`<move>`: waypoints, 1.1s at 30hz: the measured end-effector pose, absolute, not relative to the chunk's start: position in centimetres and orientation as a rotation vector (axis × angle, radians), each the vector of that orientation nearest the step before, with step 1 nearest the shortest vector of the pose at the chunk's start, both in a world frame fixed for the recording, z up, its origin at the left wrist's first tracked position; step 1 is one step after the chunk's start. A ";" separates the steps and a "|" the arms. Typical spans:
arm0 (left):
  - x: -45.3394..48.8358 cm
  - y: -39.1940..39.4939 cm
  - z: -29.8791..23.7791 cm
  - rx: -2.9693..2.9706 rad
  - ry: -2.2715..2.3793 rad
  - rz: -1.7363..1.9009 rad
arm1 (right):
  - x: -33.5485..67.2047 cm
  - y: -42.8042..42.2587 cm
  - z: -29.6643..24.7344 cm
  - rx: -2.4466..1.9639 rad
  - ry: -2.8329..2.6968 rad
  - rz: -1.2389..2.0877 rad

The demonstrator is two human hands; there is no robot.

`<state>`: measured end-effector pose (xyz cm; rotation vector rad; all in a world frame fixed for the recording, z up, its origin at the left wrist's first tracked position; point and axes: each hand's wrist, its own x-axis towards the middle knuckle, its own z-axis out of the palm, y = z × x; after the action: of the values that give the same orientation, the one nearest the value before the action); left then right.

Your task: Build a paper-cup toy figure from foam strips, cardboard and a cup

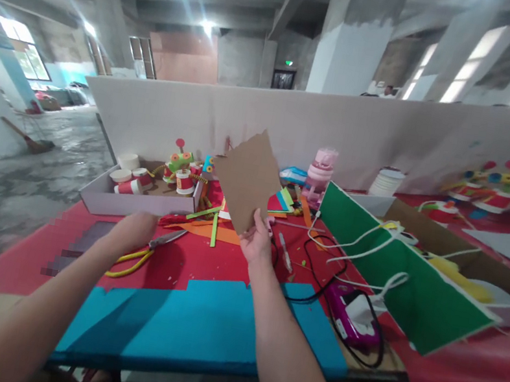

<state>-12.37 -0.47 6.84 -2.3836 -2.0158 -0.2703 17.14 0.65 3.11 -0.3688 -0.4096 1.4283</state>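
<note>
My right hand (256, 239) grips the lower corner of a brown cardboard piece (248, 180), thumb across its face, and holds it up above the table. One edge of the cardboard is cut unevenly. My left hand (137, 229) is over the left side of the table, next to scissors (145, 255) with yellow handles that lie on the red cover. Its fingers are hidden and blurred, so their grip does not show. Strips of orange paper (218, 232) and green paper (214, 230) lie between the two hands. A blue sheet (162, 326) covers the front of the table.
At the left stands a box (134, 206) with paper cups and figures. A green board (393, 274) leans at the right beside a purple power strip (355, 321) with looping cables. A pink bottle (319, 176) and a white tub (387, 182) stand by the grey partition (269, 111).
</note>
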 end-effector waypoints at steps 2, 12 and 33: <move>-16.0 -2.8 6.5 -2.303 -2.183 0.029 | 16.7 0.5 3.3 -0.362 -0.421 1.467; -15.5 -6.3 4.7 -2.255 -2.218 -0.063 | 15.4 0.6 2.5 -0.451 -0.441 1.400; -2.0 -1.2 4.0 -2.441 -1.698 -0.402 | 18.2 2.2 3.8 -0.493 -0.474 1.116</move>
<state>-1.98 -1.25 4.02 -2.4410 -1.6978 -0.4018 18.16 2.23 3.84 -0.4930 -0.4745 1.1164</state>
